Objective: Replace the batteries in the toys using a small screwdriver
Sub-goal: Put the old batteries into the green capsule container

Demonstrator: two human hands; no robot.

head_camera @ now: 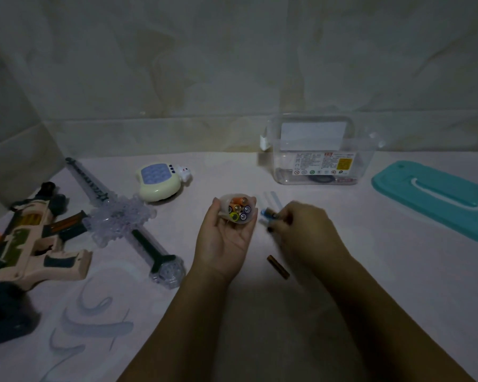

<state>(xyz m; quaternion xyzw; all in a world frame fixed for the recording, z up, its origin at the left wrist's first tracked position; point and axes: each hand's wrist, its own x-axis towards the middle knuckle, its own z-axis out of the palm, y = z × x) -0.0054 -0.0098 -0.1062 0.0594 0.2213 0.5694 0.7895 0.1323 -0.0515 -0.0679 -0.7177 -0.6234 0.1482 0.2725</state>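
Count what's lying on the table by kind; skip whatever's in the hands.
Toy gun: 1
Toy sword: 1
Button game: 1
Clear box: 1
Teal lid: 1
Loose battery: 1
Total: 6
Uncounted, too dim to identify: clear strips, dark shape at lower left.

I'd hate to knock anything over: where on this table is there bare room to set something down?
Bare cloth lies between the cream game toy and the clear box, in front of the teal lid, and near-left between toy gun and left forearm. Crowded: gun against toy sword, and the middle around the loose battery.
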